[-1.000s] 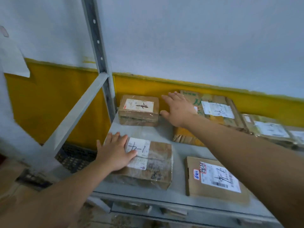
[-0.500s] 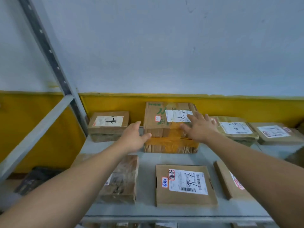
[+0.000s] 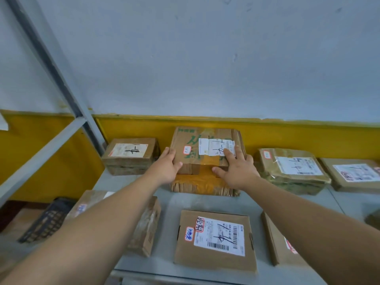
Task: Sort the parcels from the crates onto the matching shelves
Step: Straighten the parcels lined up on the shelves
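Head view: the left hand (image 3: 164,168) is now clasping the near left corner of the large parcel (image 3: 218,133). Its fingers are running along the parcel's left side and its thumb is lying across the front face. Half a second ago this hand was hanging just short of that corner, and a second ago it was lying on the front left parcel (image 3: 147,225). The right hand (image 3: 239,173) is staying on the right part of the parcel's top, as it was half a second ago. Its fingers are now lying spread and straight over the white label (image 3: 216,147), holding nothing, and its thumb is stretching along the front edge.

The large parcel is sitting at the back of the grey shelf (image 3: 185,202), in the middle, near the yellow wall band (image 3: 298,136). Orange tape (image 3: 197,178) is showing low on its front; whether that belongs to a separate bundle underneath, I cannot tell.

A small box (image 3: 130,155) is standing near it on the left, and a plastic-wrapped parcel (image 3: 292,173) is lying just beside it on the right, with a further parcel (image 3: 353,175) beyond that. In front, a flat box (image 3: 216,243) with a barcode label is lying between the two forearms. The left forearm is crossing over the front left parcel, and the right forearm is covering most of another parcel (image 3: 273,239) — both are partly hidden. A metal upright (image 3: 51,62) is slanting up at the left, and a black crate (image 3: 47,219) is sitting on the floor below it.
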Tool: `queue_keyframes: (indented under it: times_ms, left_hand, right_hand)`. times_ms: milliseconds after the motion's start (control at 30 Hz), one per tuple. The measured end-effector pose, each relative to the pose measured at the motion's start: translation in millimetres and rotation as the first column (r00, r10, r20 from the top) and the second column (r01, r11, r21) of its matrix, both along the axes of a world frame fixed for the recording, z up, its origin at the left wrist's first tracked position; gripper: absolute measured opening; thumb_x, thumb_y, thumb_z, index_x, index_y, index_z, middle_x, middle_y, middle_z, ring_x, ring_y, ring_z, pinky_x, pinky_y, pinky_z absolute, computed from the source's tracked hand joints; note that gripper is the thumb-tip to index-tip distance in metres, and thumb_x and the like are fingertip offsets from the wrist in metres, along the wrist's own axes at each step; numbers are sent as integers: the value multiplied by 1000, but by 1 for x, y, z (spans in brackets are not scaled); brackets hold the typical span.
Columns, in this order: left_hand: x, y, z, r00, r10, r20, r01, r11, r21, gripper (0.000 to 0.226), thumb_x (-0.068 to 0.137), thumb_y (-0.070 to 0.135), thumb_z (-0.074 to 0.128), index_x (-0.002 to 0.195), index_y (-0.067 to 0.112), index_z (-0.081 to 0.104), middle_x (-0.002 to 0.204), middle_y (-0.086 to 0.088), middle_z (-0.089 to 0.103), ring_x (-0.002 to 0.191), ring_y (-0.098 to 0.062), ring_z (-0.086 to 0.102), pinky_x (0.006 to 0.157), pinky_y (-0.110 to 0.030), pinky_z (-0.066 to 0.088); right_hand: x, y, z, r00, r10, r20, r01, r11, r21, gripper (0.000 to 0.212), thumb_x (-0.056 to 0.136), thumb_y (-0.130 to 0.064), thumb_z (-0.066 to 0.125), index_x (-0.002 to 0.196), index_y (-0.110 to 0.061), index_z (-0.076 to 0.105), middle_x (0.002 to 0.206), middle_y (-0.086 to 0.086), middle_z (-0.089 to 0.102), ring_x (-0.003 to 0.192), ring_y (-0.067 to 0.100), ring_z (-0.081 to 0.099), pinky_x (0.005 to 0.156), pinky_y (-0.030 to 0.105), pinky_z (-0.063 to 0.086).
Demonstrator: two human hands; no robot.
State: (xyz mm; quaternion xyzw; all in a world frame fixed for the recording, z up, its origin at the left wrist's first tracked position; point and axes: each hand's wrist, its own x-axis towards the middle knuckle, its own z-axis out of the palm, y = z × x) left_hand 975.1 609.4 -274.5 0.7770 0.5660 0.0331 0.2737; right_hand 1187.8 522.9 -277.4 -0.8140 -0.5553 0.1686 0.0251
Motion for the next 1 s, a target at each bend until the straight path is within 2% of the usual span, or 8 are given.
queue_keyframes:
  times_ms: [200, 267, 333, 400, 500, 600, 767, 1000]
  left_hand:
    - [-24, -38, -17, 985, 0, 172, -3, 1000, 13, 91, 92, 41, 59, 156, 25, -4, 163, 1, 8, 147, -21, 21, 118, -39, 23]
    - [-34, -60, -25, 998, -45, 52, 41, 997, 70, 92, 92, 45, 58, 155, 21, -4, 163, 0, 6, 148, -22, 16, 119, -43, 22]
    - [-42, -79, -29, 971, -130, -201, 161, 975, 150, 86, 92, 54, 51, 155, 23, 2, 164, -2, 1, 150, -23, 7, 120, -50, 14]
    - [-52, -91, -36, 924, -178, -337, 240, 959, 153, 79, 93, 59, 45, 155, 28, 8, 164, -1, -4, 150, -25, -5, 117, -56, 3]
    - [-78, -98, -48, 894, -128, -429, 200, 972, 127, 77, 92, 62, 41, 154, 34, 5, 163, 0, -12, 149, -29, -13, 114, -62, -1]
    - [-98, -103, -57, 909, -79, -408, 123, 989, 82, 72, 95, 57, 38, 153, 42, -2, 162, -1, -18, 148, -31, -17, 113, -64, -2]
    - [-101, -105, -57, 931, -90, -353, 115, 992, 51, 68, 98, 45, 37, 152, 44, -3, 161, 0, -20, 147, -29, -21, 114, -63, -7]
    - [-91, -95, -48, 928, -78, -363, 98, 995, 37, 71, 94, 58, 42, 153, 41, 7, 163, 1, -9, 149, -30, -9, 114, -63, 2]
  right_hand:
    - [1, -36, -8, 994, -44, -105, 59, 987, 150, 87, 96, -56, 53, 159, -28, -1, 167, 0, -14, 153, 32, 1, 120, 48, 20]
    - [-9, -59, -19, 992, -77, -95, 95, 974, 206, 91, 96, -52, 55, 159, -27, -6, 166, 0, -15, 153, 29, -2, 121, 48, 18]
    - [-22, -82, -33, 993, -93, -79, 107, 971, 212, 90, 97, -52, 52, 159, -26, -8, 166, 1, -15, 153, 27, -6, 123, 47, 12]
    - [-37, -101, -50, 997, -72, -30, 75, 990, 115, 88, 97, -56, 49, 159, -27, -7, 166, 2, -16, 153, 26, -10, 123, 46, 5]
    - [-57, -121, -76, 999, -37, -1, 37, 995, -89, 83, 94, -66, 45, 159, -33, 5, 167, 4, -13, 153, 32, -12, 122, 53, 2]
    - [-71, -130, -93, 997, -71, -32, 63, 980, -191, 78, 94, -68, 41, 158, -35, 11, 167, 4, -11, 152, 34, -15, 122, 57, 4]
    - [-79, -130, -95, 998, -55, -16, 51, 985, -163, 77, 94, -68, 39, 158, -35, 11, 167, 6, -9, 152, 34, -14, 122, 55, 8]
    - [-71, -133, -80, 998, -62, -16, 60, 992, -108, 80, 95, -67, 42, 159, -31, 10, 168, 6, -3, 154, 30, -6, 123, 52, 7]
